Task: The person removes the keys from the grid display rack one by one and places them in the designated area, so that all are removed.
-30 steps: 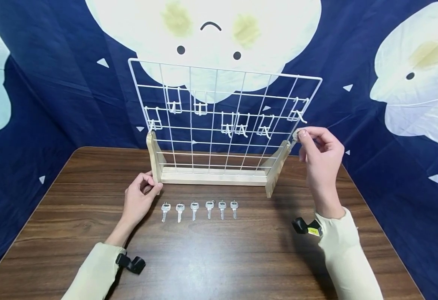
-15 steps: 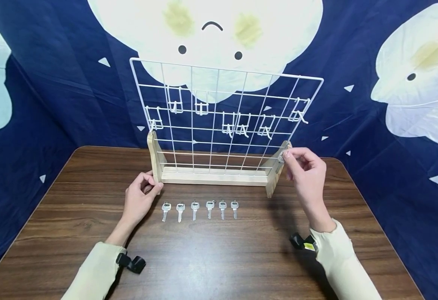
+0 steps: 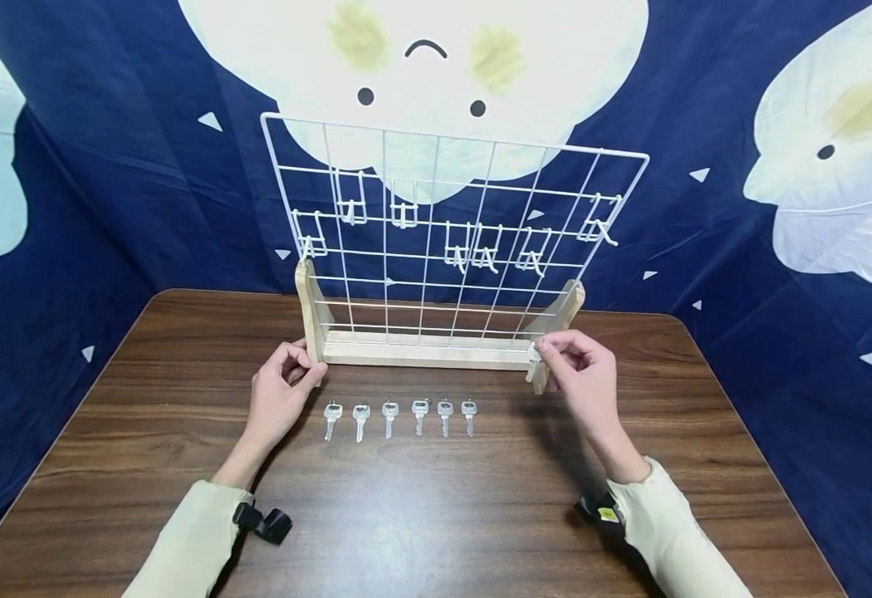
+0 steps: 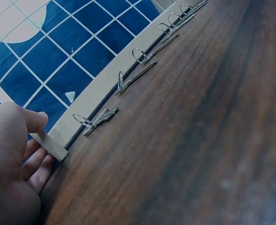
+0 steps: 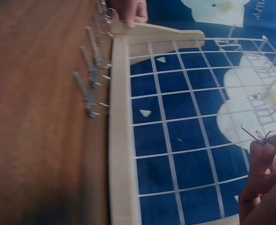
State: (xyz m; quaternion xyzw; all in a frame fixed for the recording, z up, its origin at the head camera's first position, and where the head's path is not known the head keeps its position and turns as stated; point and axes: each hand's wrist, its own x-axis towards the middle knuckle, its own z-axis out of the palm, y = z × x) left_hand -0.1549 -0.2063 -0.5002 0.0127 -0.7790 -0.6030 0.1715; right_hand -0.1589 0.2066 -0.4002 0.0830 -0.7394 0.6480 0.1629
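My right hand [image 3: 584,378] pinches a silver key [image 3: 533,363] between thumb and fingertips, in front of the rack's right wooden foot. In the right wrist view the key [image 5: 252,132] and its thin ring stick out past the fingertips. My left hand [image 3: 281,394] grips the left wooden foot [image 3: 312,320] of the rack; in the left wrist view, thumb and fingers lie on either side of that foot [image 4: 51,146]. Between the hands a row of several keys [image 3: 389,419] lies flat on the table, each with a ring visible in the left wrist view.
The white wire grid [image 3: 443,199] leans back in its wooden base [image 3: 428,353]. Several white hooks [image 3: 531,262] hang on it at differing heights, their tips pointing forward. A dark blue cloth [image 3: 144,166] with cloud faces stands behind the brown wooden table [image 3: 406,531].
The right hand, with the key, has come down and leftward from beside the rack's right upper edge to its right foot. The left hand stays on the left foot.
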